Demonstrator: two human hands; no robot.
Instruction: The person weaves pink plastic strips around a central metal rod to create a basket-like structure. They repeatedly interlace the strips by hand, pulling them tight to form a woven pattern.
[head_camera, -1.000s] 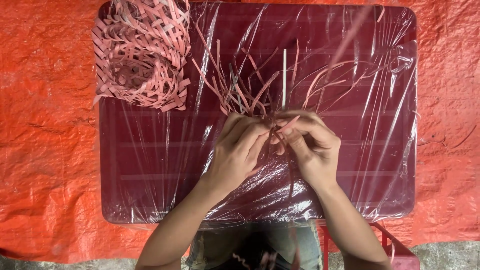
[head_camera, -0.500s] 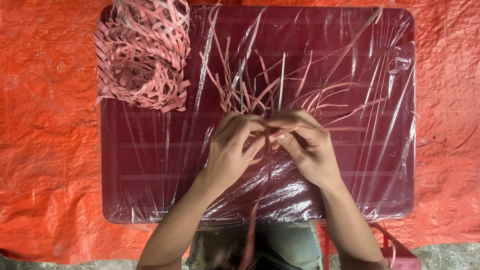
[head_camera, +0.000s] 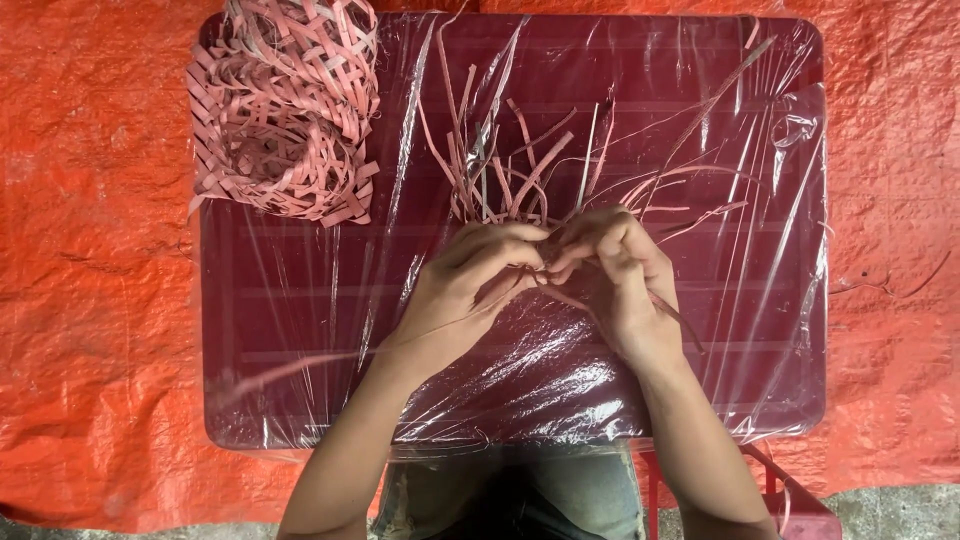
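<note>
**Both hands closed on pink strips over the wrapped table**

Nearest to me, below the table's near edge, I see my lap in grey-green cloth and a bit of red frame at the right. My forearms reach up over the table, a dark red rectangular top covered in clear plastic wrap that wrinkles and shines near its near edge.

At the middle of the table my left hand and right hand meet, fingertips touching. Both are curled shut, pinching the bundle of pink strips where the strips come together between my thumbs and fingers. From that pinch the strips fan out toward the table's far edge, some straight, some bent, a few long ones sweeping to the far right corner. One thin strip trails from my left hand toward the table's near left corner.

On the table's far left corner lies a heap of woven pink strips, loosely coiled, well apart from my hands.

All around the table spreads an orange tarp, creased, with grey ground showing along its near side.
</note>
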